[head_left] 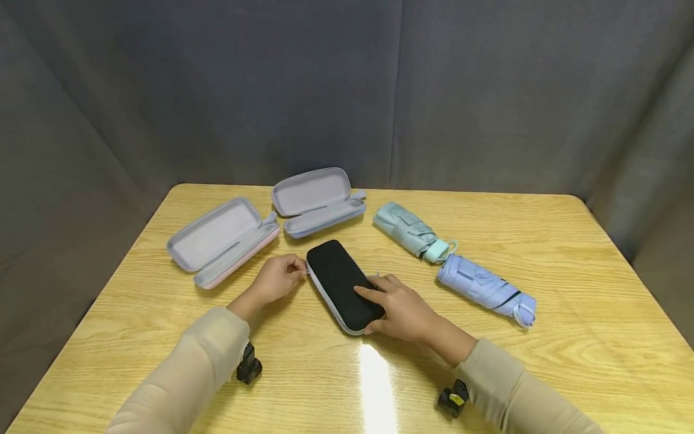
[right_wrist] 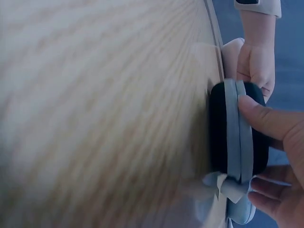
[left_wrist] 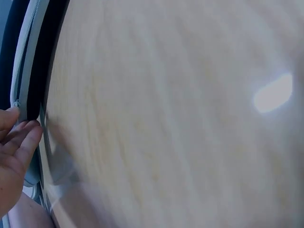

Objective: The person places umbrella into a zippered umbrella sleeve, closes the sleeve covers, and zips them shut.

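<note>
A black zip case (head_left: 336,277) with light grey edging lies flat at the middle of the table, lid down. My left hand (head_left: 275,279) is at its far left side, thumb and finger pinching the small zipper pull (left_wrist: 17,103). Over the near right end, my right hand (head_left: 403,308) holds the case, its thumb on the grey edging (right_wrist: 241,137) and its fingers spread over the top and far side. A grey fabric loop (right_wrist: 232,189) sticks out beside those fingers.
Two cases stand unfolded behind to the left, one with a pink shell (head_left: 238,269) and one with a blue shell (head_left: 325,226). On the right lie a folded mint umbrella (head_left: 406,228) and a folded periwinkle umbrella (head_left: 482,286), end to end.
</note>
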Demonstrator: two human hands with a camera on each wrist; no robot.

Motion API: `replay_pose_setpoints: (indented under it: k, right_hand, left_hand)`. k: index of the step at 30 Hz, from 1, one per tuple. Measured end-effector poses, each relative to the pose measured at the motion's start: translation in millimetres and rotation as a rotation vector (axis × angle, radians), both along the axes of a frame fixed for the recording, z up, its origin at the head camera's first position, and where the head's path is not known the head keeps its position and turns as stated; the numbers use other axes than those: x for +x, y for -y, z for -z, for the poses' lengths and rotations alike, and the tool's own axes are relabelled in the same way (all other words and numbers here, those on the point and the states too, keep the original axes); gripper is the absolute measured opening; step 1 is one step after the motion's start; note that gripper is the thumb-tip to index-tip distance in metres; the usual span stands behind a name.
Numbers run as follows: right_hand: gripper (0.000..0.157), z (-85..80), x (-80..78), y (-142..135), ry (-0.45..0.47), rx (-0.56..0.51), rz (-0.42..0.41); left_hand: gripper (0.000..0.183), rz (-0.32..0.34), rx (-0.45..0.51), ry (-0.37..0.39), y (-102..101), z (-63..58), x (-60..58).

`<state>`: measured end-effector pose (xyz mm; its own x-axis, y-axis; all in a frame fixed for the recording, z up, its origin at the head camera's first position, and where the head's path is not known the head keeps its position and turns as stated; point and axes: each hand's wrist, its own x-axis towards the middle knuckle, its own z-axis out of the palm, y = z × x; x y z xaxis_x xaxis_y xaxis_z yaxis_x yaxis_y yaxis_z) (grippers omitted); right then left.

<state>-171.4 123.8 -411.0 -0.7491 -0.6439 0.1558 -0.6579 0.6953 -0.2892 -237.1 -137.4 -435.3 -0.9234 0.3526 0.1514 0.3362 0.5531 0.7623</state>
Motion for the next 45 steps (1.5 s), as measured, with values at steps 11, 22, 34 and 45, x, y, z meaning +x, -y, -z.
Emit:
replay_pose_setpoints:
  k: [11,22,34,45]
  right_hand:
    - [0.068,0.8,-0.2,3.9,0.089,-0.053,-0.043]
    - [0.066,2.6,9.2,9.6,0.094,-0.066,0.013]
    - [0.063,6.0,14.1,17.1,0.028,-0.064,0.051]
    - [0.064,5.0,17.2,20.5,0.044,-0.077,0.067]
  left_hand:
    - [0.006,-0.098,-0.157,-0.039,-20.6,-9.8,-4.6]
    - [0.007,-0.086,-0.133,-0.002,-21.3,-16.0,6.3]
    - [0.010,0.031,-0.105,0.043,-22.5,-19.8,14.0]
    - [0.011,0.155,-0.109,0.103,-23.2,-22.1,20.5]
